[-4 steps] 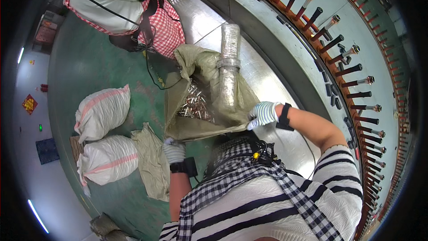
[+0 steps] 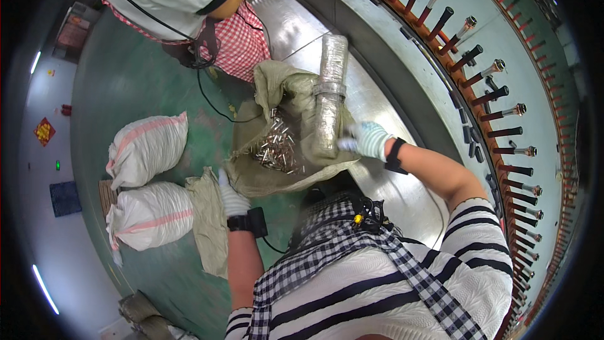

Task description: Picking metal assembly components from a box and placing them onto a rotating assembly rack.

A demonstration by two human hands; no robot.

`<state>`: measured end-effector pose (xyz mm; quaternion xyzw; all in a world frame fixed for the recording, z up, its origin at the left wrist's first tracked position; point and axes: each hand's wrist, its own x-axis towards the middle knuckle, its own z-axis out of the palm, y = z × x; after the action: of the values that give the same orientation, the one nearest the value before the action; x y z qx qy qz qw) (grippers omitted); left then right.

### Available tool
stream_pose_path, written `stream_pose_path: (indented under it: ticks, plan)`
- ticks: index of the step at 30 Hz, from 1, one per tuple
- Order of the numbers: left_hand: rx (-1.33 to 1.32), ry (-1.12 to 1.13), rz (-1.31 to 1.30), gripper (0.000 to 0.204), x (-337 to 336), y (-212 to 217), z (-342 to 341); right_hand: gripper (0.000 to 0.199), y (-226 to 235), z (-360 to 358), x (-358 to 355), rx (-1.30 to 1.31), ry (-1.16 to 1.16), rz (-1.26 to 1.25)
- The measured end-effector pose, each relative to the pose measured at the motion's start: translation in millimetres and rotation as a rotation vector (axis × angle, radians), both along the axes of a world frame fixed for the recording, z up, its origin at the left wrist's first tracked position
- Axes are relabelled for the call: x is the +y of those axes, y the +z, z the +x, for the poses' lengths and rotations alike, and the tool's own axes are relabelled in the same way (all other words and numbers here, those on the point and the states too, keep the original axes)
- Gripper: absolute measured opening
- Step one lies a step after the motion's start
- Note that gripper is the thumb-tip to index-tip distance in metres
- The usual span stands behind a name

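A khaki woven sack (image 2: 264,179) lies with its mouth open in front of me. Small shiny metal tube-like pieces (image 2: 277,145) are heaped inside it. Across the sack's right part lies a long cylinder wrapped in clear film (image 2: 331,66), with a grey band round its middle. My right hand (image 2: 370,140), in a striped glove, is beside the cylinder's near end, fingers apart and somewhat blurred, holding nothing I can see. At the sack's left near edge my gloved left hand (image 2: 233,199) is open, with fingers stretched out; whether it touches the sack is unclear.
Two full white sacks (image 2: 154,217) with pink stripes and a flat khaki sack (image 2: 209,233) lie on the green floor at left. A co-worker in a red checked apron (image 2: 242,47) stands at the far left of the metal bench (image 2: 374,104). Upright handled parts (image 2: 469,56) line a rack on the right.
Both hands have let go of the sack's near edge, which has sagged. My right hand has moved up toward the wrapped cylinder; my left hand has shifted slightly left and its fingers have straightened.
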<state>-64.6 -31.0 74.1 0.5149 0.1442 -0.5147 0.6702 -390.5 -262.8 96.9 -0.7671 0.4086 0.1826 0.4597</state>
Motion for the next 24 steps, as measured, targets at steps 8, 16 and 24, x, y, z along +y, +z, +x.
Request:
stream_pose_path:
  ticks: [8, 16, 24]
  plan:
    - [-0.048, -0.128, -0.005, 0.053, -6.5, 69.8, -13.8, 0.084, -20.4, 136.4, 17.8, 0.216, -0.476, -0.354]
    - [-0.626, -0.731, 0.405, 0.041, 58.2, 68.3, 8.7, 0.102, -33.3, 87.3, 41.3, -0.136, -0.725, -0.404]
    - [-0.032, 0.087, -0.176, 0.044, 70.4, 68.3, -33.7, 0.086, -17.0, 5.1, 100.0, -0.693, -0.489, -0.622]
